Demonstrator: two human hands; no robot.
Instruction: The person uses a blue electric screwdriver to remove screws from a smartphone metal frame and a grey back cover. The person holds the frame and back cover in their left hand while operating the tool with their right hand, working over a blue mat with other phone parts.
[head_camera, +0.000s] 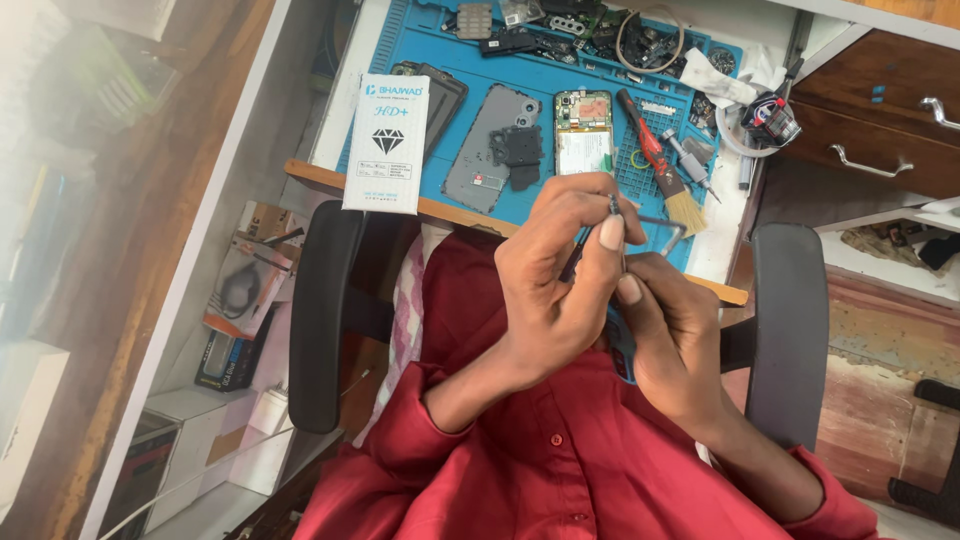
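Head view shows my left hand pinching a thin dark tool by its shaft, fingers closed around it, and my right hand gripping a small blue object just beneath, both held over my lap and clear of the table. I judge a slip could jab my right fingers or drop a part onto my red shirt. Beyond them, an opened phone and a brush lie on the blue mat.

Brush (red-handled) blocks mat beyond hands.
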